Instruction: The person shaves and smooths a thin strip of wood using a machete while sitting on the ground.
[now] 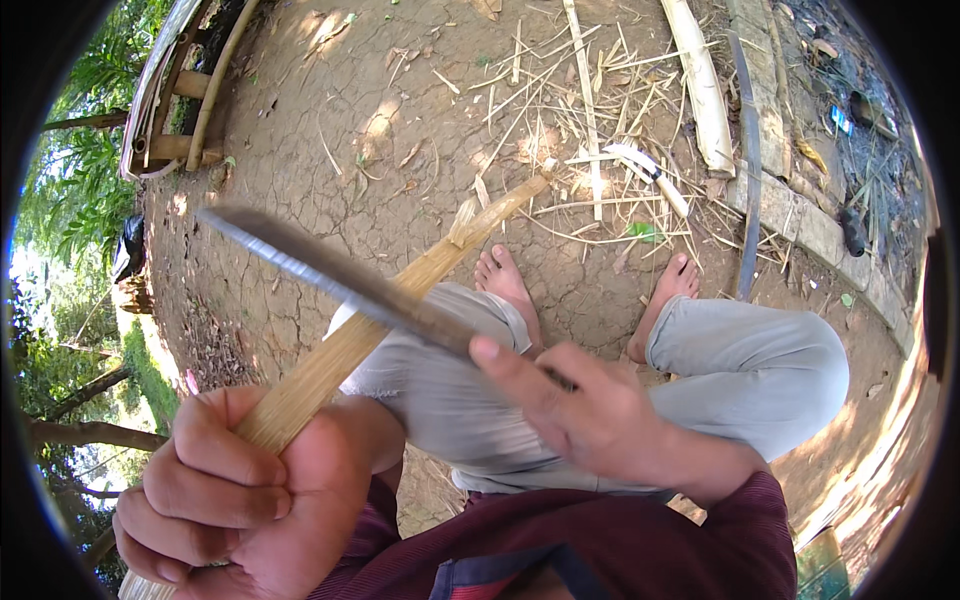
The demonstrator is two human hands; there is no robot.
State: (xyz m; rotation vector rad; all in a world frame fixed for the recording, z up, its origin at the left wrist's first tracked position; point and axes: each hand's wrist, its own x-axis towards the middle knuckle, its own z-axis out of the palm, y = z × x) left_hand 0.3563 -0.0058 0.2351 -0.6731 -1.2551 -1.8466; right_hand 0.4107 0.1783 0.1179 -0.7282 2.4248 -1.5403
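My left hand (240, 490) is closed around a flat, pale wooden strip (330, 365), perhaps split bamboo. The strip slants up and away to the right, and a curled shaving (463, 222) stands up from it towards the far end. In my right hand (600, 410) is a large knife, its blade (335, 275) lying across the strip and pointing to the upper left. The index finger stretches along the blade's back near the handle. The rest of the handle is hidden in the fist, and motion blurs the blade and hand somewhat.
My bare feet (506, 282) rest on cracked earth. Beyond them lie scattered shavings (640, 110), a small curved knife (650, 178), a pale split pole (700, 95) and a long, thin dark strip (748, 170). A wooden frame (195, 85) stands at the far left; stone blocks (800, 215) edge the right.
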